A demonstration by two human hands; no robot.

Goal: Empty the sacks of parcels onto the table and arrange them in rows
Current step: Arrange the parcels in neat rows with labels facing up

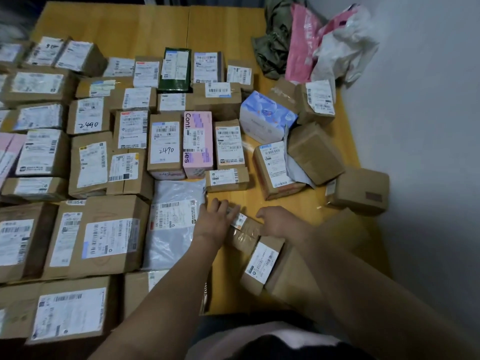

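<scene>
Counter (145, 27): yellow wood, seam down the middle.
Left and centre: labelled cardboard parcels (89, 115) in rows, touching.
Right side: loose parcels (315, 152), tilted.
Far right corner: crumpled sacks (302, 48).

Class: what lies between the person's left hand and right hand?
In the head view, a small taped brown parcel with a white label lies between the left hand and the right hand, one hand at each end.

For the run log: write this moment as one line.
stage: arranging | left hand: rests on small taped box | right hand: at box's right end | rows: left of table | loose boxes: right, unsorted | sacks: crumpled, far right corner
</scene>
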